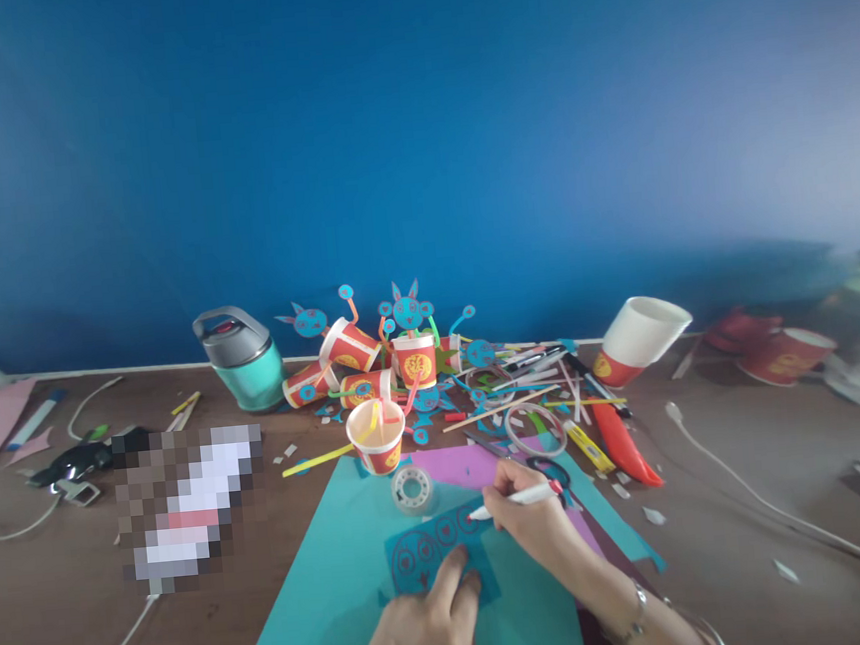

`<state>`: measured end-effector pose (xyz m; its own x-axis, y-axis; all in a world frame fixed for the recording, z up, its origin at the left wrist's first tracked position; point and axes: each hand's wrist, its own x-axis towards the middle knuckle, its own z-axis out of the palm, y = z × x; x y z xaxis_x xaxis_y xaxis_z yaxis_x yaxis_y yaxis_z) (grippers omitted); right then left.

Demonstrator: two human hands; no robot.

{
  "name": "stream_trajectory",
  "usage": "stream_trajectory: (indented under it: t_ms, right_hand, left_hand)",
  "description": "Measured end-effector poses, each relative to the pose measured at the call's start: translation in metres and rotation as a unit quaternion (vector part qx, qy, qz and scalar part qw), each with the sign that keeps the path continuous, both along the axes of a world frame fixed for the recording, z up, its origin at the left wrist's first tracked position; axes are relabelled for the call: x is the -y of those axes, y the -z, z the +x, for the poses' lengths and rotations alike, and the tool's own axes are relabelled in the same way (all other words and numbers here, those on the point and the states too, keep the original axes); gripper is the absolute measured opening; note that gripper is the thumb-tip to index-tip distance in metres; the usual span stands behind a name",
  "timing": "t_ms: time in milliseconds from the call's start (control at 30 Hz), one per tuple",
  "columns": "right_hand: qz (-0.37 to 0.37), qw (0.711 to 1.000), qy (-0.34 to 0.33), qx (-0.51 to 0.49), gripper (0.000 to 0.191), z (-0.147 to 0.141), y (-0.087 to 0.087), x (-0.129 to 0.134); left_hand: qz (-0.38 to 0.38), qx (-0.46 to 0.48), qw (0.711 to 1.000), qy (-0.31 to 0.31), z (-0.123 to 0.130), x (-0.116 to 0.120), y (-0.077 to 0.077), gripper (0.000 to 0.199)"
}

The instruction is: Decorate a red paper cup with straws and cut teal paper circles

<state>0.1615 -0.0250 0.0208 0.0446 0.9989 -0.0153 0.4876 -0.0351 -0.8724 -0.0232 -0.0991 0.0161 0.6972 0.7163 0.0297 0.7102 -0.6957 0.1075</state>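
My right hand (pixel 525 505) grips a white marker (pixel 525 496) with a red end, its tip touching the blue paper piece (pixel 462 566). Red-drawn circles with small hearts inside and a larger round face outline mark that piece. My left hand (pixel 430 619) lies on its lower part, fingers stretched out, covering some of the drawing. Underneath is a large turquoise sheet (pixel 311 604). Just beyond the drawing rests a roll of clear tape (pixel 412 489). Close past my right hand are the dark handles of scissors (pixel 550 471), partly hidden.
Paper cups with straws and blue paper faces, one a standing cup figure (pixel 413 360), crowd the back. A yellow cutter (pixel 590 447), a red pointed object (pixel 626 446) and a large white cup (pixel 638 339) are at right. Left stand a turquoise flask (pixel 242 359) and a blurred-out device (pixel 197 508).
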Motion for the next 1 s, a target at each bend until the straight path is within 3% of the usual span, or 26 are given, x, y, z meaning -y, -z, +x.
stream_trajectory:
  t_ms: [1000]
  right_hand:
    - [-0.001,1.0,-0.01,-0.007,0.022,-0.0009,0.0006,0.0006]
  left_hand:
    - [-0.005,0.003,1.0,0.002,0.0001,0.0012,0.0006,0.043]
